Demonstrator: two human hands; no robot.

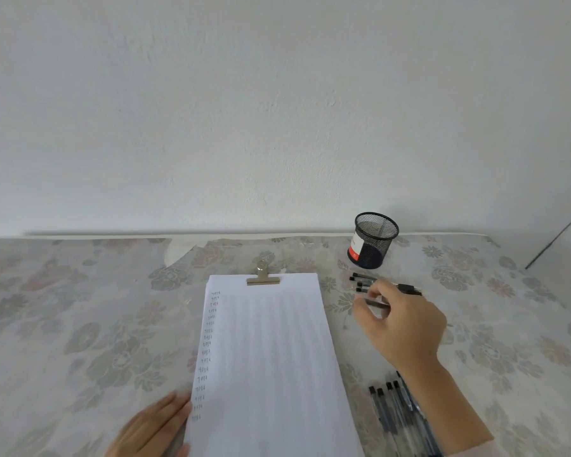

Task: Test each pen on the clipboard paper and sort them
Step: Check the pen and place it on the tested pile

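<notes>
The clipboard paper [271, 357] lies in the middle of the table under a metal clip [263, 279], with a column of small test marks down its left margin. My left hand [152, 427] rests flat on the paper's lower left edge. My right hand [402, 321] reaches to the right of the paper and pinches a pen [374, 303] in its fingertips. Right behind it lie a few black-capped pens [361, 282] on the table. Several more pens [396, 413] lie side by side near the front, partly under my right forearm.
A black mesh pen cup [373, 240] with a red and white label stands at the back right, near the wall. The table has a floral cloth [80, 324]. A white wall runs along the table's far edge.
</notes>
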